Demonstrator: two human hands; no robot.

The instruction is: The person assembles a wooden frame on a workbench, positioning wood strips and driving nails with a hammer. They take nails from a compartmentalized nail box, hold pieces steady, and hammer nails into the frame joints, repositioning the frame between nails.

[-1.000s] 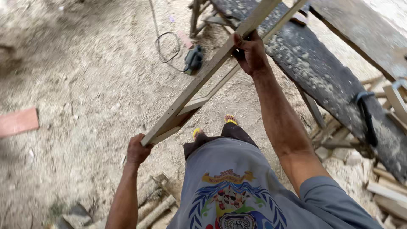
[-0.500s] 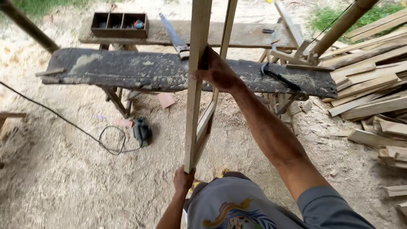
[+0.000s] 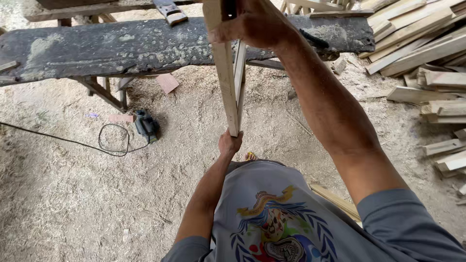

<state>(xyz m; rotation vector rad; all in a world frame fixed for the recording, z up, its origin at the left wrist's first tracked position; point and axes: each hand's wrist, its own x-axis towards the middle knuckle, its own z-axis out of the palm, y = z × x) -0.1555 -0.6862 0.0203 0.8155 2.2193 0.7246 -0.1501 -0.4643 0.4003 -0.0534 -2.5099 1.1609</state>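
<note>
Right hand [image 3: 252, 24]: raised high at the top of the view, fingers wrapped around the upper part of the wooden frame [image 3: 228, 82], holding it firmly.
Left hand [image 3: 229, 144]: low, just above the person's grey printed shirt [image 3: 276, 218], closed on the bottom end of the same frame.
Frame, look: pale, bare timber; two slim rails running close together, joined near the lower end, with a narrow gap between them. Corners look square and the wood is clean beside the dark plank behind it.
Frame, place: held in the air, nearly upright, between both hands; it rests on nothing. Its upper part crosses in front of the worktop's near edge.
Worktop [image 3: 121, 48]: a long, dark, weathered plank on wooden legs, spanning the view from the left edge to past the middle. A hand plane [image 3: 170, 10] lies by its far edge.
Floor [image 3: 73, 194]: sandy ground strewn with sawdust and shavings; wide open room on the left and in front of the person.
Power tool [image 3: 146, 125]: a small dark electric tool on the floor below the worktop's near edge, its black cord [image 3: 109, 140] looping away to the left.
Right side: a stack of cut timber [image 3: 427, 63] crowds the floor, leaving little room there.
</note>
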